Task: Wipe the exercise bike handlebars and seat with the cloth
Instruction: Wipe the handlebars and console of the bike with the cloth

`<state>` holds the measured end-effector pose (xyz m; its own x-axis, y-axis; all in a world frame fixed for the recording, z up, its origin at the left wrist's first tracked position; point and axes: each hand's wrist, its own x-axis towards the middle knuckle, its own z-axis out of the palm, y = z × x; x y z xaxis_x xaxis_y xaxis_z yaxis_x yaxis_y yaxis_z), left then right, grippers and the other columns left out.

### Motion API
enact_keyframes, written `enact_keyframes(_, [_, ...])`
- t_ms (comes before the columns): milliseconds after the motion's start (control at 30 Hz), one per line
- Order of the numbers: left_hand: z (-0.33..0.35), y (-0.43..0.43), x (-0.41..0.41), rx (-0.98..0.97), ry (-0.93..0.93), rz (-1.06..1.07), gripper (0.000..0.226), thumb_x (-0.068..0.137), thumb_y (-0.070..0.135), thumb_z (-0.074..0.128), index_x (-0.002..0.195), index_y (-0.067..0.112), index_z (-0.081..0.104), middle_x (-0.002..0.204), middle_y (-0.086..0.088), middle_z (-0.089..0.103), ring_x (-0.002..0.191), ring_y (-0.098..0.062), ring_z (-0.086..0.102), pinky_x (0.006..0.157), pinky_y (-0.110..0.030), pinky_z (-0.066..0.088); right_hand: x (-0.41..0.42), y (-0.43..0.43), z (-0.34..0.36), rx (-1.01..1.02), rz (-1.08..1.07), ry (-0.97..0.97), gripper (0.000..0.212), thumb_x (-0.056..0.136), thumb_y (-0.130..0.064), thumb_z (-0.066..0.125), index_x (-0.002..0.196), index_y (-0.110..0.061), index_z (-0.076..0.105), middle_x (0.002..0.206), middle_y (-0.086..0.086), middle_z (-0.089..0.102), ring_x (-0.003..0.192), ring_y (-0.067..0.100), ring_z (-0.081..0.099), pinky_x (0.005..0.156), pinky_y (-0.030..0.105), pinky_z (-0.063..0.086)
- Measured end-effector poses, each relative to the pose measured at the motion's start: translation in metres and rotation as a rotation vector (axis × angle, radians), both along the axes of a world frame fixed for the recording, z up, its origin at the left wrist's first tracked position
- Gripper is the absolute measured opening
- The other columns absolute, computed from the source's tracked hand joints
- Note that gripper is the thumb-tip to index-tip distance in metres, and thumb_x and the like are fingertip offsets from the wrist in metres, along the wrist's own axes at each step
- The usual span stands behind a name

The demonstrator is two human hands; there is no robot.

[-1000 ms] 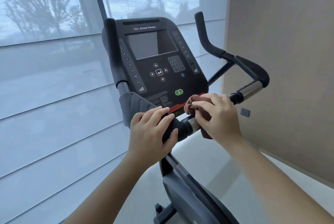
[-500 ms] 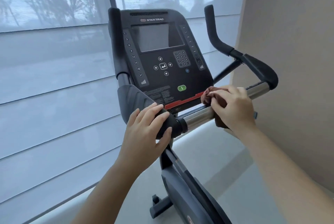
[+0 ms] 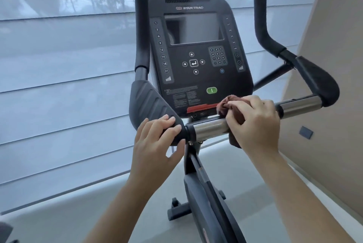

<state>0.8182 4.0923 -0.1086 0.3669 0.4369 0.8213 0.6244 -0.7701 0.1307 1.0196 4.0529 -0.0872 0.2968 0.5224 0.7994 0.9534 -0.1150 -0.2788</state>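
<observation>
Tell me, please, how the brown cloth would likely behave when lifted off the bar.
Probably floppy: the cloth bunches in folds under the right hand and hangs below the chrome bar. Likely light: one hand alone holds it.

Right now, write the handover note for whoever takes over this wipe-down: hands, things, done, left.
Left hand: holds the left grip, fingers over its top, steadying the bike.
Right hand: presses the bunched cloth onto the crossbar, just below the console.
Done: wiping is under way on the crossbar; which parts are already clean does not show.
Left: the rest of the handlebars, then the seat, which is out of view.
</observation>
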Motion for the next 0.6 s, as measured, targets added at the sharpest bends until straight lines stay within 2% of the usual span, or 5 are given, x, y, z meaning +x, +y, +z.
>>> enact_keyframes(200, [0.0,-0.004,0.005,-0.011,-0.045,0.018,0.026,0.077,0.024,0.055,0.088,0.004,0.069,0.095,-0.01,0.066,0.101,-0.029,0.06,0.095,-0.047,0.038,-0.058,0.003,0.002,-0.019,0.091,0.036,0.024,0.078,-0.032,0.051,0.084,-0.019,0.069,0.088,0.004,0.065,0.082,0.029,0.054,0.071,0.035,0.042])
enact_keyframes(300, [0.002,-0.004,0.005,-0.03,-0.045,0.025,0.027,0.077,0.025,0.056,0.088,0.005,0.069,0.094,-0.009,0.066,0.101,-0.029,0.06,0.093,-0.05,0.041,-0.07,0.001,0.01,-0.147,0.18,-0.003,0.034,0.081,-0.04,0.047,0.1,-0.02,0.067,0.096,0.005,0.064,0.09,0.03,0.055,0.085,0.044,0.043])
enact_keyframes(400, [0.003,-0.005,0.004,-0.034,-0.032,0.009,0.028,0.076,0.026,0.056,0.088,0.004,0.069,0.093,-0.01,0.066,0.102,-0.029,0.06,0.09,-0.053,0.043,-0.046,-0.01,0.019,-0.422,0.353,-0.068,0.064,0.077,-0.059,0.045,0.133,-0.027,0.038,0.132,0.003,0.047,0.125,0.028,0.036,0.11,0.058,0.006])
enact_keyframes(500, [0.004,-0.005,0.004,-0.043,-0.029,0.002,0.023,0.076,0.02,0.061,0.089,0.003,0.068,0.094,-0.01,0.066,0.102,-0.029,0.06,0.087,-0.055,0.044,-0.018,-0.013,0.025,-0.643,0.471,-0.319,0.092,0.067,-0.066,0.057,0.14,-0.036,0.011,0.155,0.0,0.01,0.142,0.028,-0.005,0.104,0.054,-0.02])
enact_keyframes(600, [0.005,-0.006,0.002,-0.062,-0.016,-0.005,0.022,0.071,0.013,0.066,0.091,0.003,0.068,0.097,-0.009,0.066,0.104,-0.029,0.059,0.084,-0.055,0.045,-0.012,-0.003,0.029,-0.629,0.481,-0.459,0.097,0.061,-0.061,0.068,0.141,-0.032,0.022,0.149,0.005,0.028,0.139,0.036,0.012,0.11,0.06,0.001])
